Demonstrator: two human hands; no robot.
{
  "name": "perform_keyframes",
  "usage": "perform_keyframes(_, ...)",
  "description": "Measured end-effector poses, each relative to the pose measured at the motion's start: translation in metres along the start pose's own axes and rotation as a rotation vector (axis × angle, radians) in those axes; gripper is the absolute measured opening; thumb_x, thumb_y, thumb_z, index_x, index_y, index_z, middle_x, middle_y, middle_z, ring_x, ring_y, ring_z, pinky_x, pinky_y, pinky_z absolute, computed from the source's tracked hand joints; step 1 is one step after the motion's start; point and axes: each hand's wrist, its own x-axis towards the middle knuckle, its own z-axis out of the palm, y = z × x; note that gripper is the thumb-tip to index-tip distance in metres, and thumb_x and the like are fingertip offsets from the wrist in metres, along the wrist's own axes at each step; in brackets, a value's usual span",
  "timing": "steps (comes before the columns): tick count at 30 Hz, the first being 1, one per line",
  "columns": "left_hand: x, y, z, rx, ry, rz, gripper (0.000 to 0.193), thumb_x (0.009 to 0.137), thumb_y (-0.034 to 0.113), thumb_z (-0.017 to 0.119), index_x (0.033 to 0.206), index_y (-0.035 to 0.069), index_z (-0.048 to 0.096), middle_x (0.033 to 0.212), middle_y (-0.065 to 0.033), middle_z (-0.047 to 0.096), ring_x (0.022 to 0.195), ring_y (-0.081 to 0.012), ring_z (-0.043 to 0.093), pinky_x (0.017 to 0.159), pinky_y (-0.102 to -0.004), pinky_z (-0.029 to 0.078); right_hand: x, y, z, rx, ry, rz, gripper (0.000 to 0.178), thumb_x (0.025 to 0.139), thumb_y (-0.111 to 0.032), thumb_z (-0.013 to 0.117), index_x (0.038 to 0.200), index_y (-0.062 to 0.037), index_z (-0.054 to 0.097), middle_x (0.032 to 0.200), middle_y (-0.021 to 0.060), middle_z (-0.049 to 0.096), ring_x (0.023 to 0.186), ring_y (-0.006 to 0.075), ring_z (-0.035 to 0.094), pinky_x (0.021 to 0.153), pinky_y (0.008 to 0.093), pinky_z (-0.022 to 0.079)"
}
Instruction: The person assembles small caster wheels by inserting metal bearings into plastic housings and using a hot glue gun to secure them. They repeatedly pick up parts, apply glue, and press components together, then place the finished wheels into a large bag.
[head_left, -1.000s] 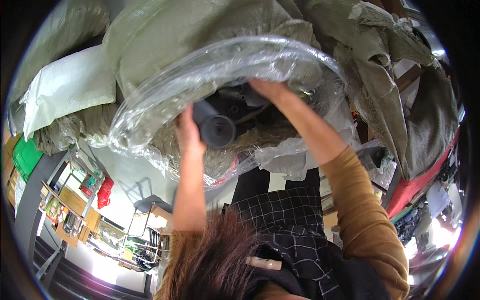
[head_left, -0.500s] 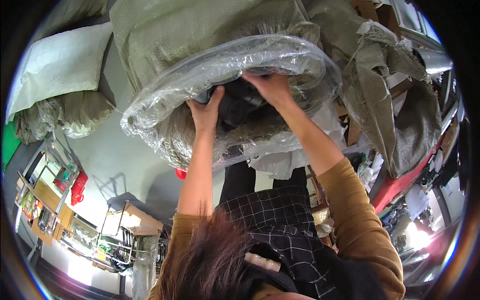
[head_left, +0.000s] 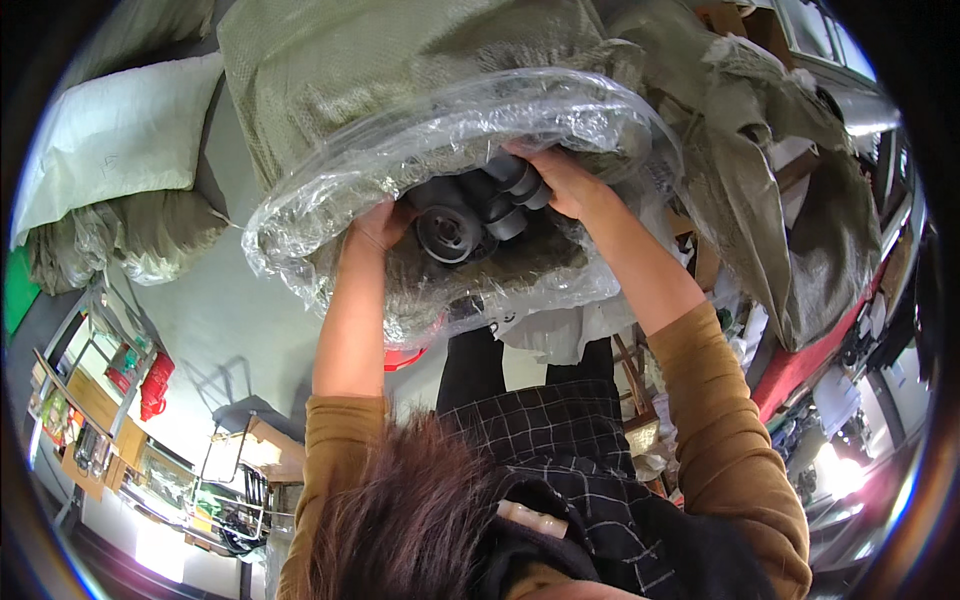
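Black parts [head_left: 448,233] sit between my half-curled left grip [head_left: 380,222] and right grip [head_left: 565,182]; partly hidden, their hold I cannot tell.

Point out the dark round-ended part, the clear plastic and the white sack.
Dark round-ended part [head_left: 448,234], head view: on its round end.
Clear plastic [head_left: 470,115], head view: on its upper fold.
White sack [head_left: 120,130], head view: middle of its visible side.

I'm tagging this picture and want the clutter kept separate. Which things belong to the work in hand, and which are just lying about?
In use:
- left hand
- right hand
- dark round parts
- clear plastic bag around them

Apparently just lying about:
- white sack at left
- crumpled sack at right
- cardboard box, lower left
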Motion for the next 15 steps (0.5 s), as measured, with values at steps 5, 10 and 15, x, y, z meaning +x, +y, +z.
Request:
perform_keyframes(5, -0.028, 0.103, 0.016, -0.997, 0.134, -0.432, 0.055, 0.100, 0.041, 0.049, 0.138, 0.001, 0.044, 0.132, -0.0128, 0.057, 0.117, -0.0237, 0.058, 0.103, -0.0360, 0.046, -0.037, 0.021, 0.026, 0.287, -0.076, -0.178, 0.050, 0.095, -0.046, 0.059, 0.128, -0.0088, 0.058, 0.120, 0.0060, 0.065, 0.106, 0.0182, 0.064, 0.094, 0.0345, 0.053)
perform_keyframes(10, -0.094, 0.165, 0.041, -1.239, 0.180, -0.439, 0.061, 0.098, 0.044, 0.053, 0.142, 0.004, 0.040, 0.133, -0.0168, 0.056, 0.118, -0.0267, 0.059, 0.104, -0.0416, 0.047, -0.085, 0.046, 0.045, 0.362, -0.279, -0.125, 0.097, 0.087, -0.051, 0.068, 0.154, -0.0160, 0.006, 0.138, 0.0150, 0.047, 0.121, 0.0241, 0.056, 0.099, 0.0415, 0.051)
perform_keyframes(15, -0.143, 0.211, 0.067, -1.255, 0.203, -0.500, 0.061, 0.098, 0.044, 0.052, 0.142, 0.005, 0.039, 0.134, -0.0177, 0.055, 0.118, -0.0287, 0.059, 0.104, -0.0424, 0.048, -0.138, 0.072, 0.047, 0.384, -0.356, -0.166, 0.104, 0.083, -0.051, 0.073, 0.154, -0.0204, 0.004, 0.144, 0.0136, 0.038, 0.129, 0.0238, 0.047, 0.103, 0.0404, 0.047)
